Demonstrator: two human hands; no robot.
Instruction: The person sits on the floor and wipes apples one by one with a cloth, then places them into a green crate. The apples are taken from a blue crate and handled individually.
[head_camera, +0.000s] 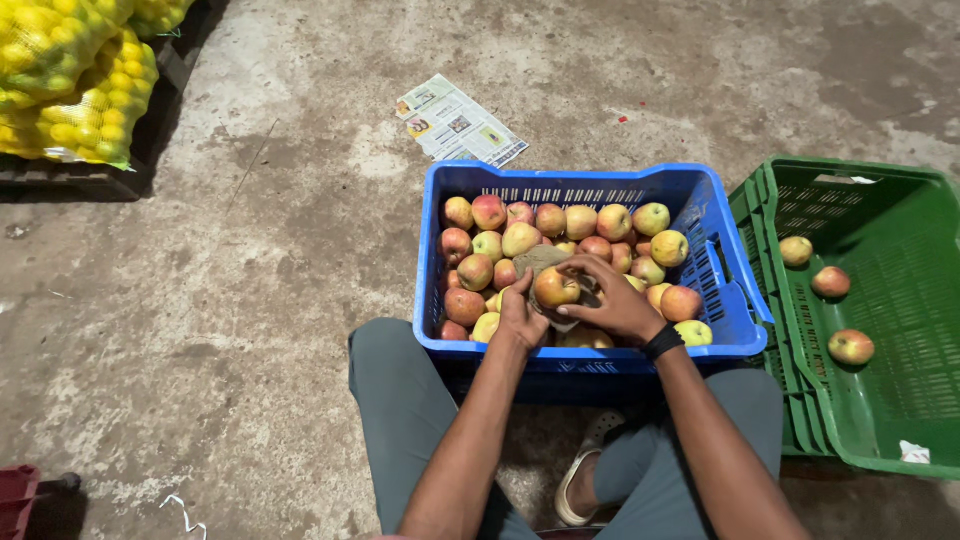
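Both hands work over a blue crate (735, 310) filled with red-yellow apples: the left hand (520, 318) cups one apple (555, 287) from below and the left side, fingers curled against it, while the right hand (615, 300) lies across a brownish cloth (540, 258) tucked beside and under that apple, fingers spread and bent over it, a black band (663, 341) on the wrist. Just right of the blue crate sits a green crate (900, 300) holding three apples well apart from each other; on the concrete floor (250, 300) beyond lie a printed paper sheet (458, 122) and, far left, yellow mesh sacks of fruit (75, 80).
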